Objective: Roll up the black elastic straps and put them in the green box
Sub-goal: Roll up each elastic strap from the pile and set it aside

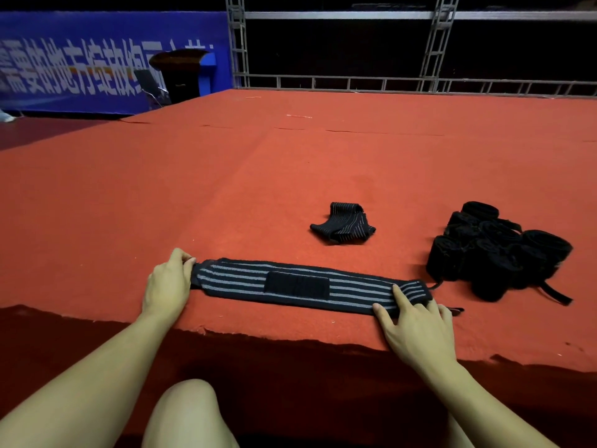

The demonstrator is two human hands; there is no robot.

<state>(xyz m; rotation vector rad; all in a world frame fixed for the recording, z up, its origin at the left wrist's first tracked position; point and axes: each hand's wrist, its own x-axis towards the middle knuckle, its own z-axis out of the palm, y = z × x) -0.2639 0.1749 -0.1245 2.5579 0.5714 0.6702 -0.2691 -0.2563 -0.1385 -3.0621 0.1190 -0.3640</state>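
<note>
I see one strap [300, 284] lying flat and stretched out between my two hands, near the front edge of the red carpet [226, 189]. It is black with grey stripes and has a black patch [296, 283] at its middle. My left hand [168, 286] pinches the strap's left end; the fingertips curl over the end, so I cannot see how much of it they cover. My right hand [416, 328] lies on the right end with the fingers spread and pressed down flat, not gripping. Just past that hand a thin black loop [455, 310] pokes out, mostly hidden by the fingers.

Beyond the right hand, a little to the left of it, a second strap [344, 224] lies loosely folded on the carpet, apart from the first. Further right of the right hand sits a pile [494, 250] of rolled straps; they are so dark that I cannot count them or see where one ends and the next begins. A loose tail [555, 294] trails from the pile toward me.

I cannot find the green box anywhere in view. My forearms are cut off at the bottom edge, and a knee [184, 412] shows between them.
</note>
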